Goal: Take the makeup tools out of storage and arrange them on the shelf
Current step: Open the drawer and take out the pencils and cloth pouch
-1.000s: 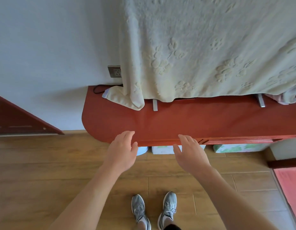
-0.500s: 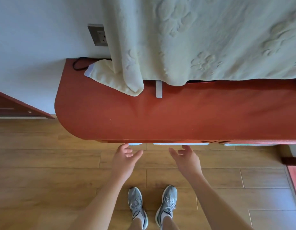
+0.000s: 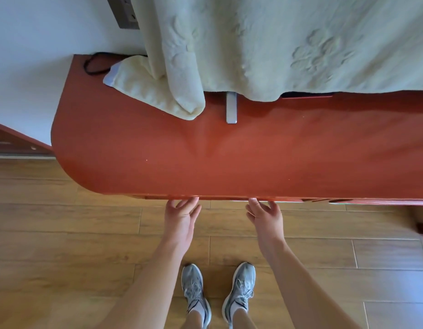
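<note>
The long red-brown wooden shelf [image 3: 134,150], rounded at its left corner, runs along the white wall. Whatever lies under its front lip is hidden, so the makeup tools cannot be seen. Both bare hands reach that lip from below. The left hand [image 3: 180,219] is relaxed, its slightly bent fingers touching the edge, thumb apart, holding nothing. The right hand [image 3: 265,218], near it, is likewise slack, fingertips at the edge. Over the shelf's back hangs a cream embossed blanket [image 3: 276,43], its folded corner beside a flat silver metal bracket [image 3: 231,108]. A black cable [image 3: 94,65] loops below the grey wall socket [image 3: 125,13]. Grey running shoes [image 3: 196,290] stand on light wooden floorboards [image 3: 63,233].
</note>
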A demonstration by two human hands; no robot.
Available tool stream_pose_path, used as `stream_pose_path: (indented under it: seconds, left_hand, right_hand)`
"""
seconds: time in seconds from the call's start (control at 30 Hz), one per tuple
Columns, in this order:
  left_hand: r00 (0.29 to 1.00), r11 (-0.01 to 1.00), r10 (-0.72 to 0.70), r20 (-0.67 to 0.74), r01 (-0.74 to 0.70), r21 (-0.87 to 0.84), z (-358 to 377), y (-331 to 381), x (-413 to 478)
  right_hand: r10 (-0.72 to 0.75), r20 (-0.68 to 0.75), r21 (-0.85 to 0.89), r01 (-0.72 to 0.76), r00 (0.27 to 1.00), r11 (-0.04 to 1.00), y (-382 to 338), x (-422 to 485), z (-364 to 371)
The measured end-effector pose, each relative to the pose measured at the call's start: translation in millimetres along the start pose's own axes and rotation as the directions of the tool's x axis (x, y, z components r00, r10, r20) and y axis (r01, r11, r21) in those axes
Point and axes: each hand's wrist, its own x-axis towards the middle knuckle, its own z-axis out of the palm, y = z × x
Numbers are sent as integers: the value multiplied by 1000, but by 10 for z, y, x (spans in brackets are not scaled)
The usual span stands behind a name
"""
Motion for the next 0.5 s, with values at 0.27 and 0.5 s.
stream_pose_path:
  seconds: [0.27,0.5]
  left_hand:
    - [995,976,-10,101,31,-218,20,-47,-14]
    - [995,967,-17,99,42,-251,-23,-107,-52]
  right_hand:
    - [-18,29,183,13,999,983,50,26,32]
    - [-21,47,235,9,999,972,145,-1,-10]
